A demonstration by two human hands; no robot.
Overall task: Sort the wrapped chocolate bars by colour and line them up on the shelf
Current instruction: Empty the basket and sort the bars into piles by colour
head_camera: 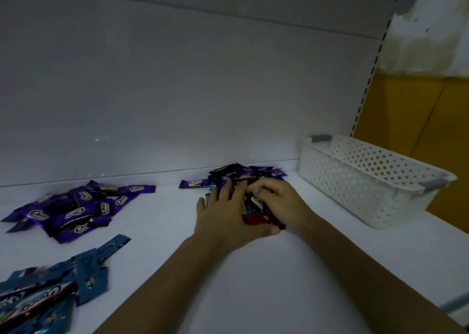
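Blue bars (pixel 50 290): loose heap, near-L corner of shelf (pixel 253 283), wrappers overlapping at mixed angles, not lined up; some blurred.
Purple bars (pixel 76 206): 2nd heap, further back on L, apart from blue heap, close to back panel (pixel 177 92); also jumbled.
Mixed pile (pixel 243 173): centre-rear, against back panel; purple, dark and blue wrappers together, partly hidden by both hands.
Single purple bar (pixel 194 183): lies flat just L of mixed pile.
Red bar (pixel 261 219): near edge of mixed pile, between the two hands.
L hand (pixel 223 214): palm down on pile, fingers spread and fairly straight, pressing on wrappers; thumb runs along near edge of red bar, touching it.
R hand (pixel 276 201): on R side of pile, fingers curled down into the wrappers; can't tell if a bar is actually gripped.
White basket (pixel 368 181): perforated plastic, grey handles, on shelf R of pile, near but not touching.
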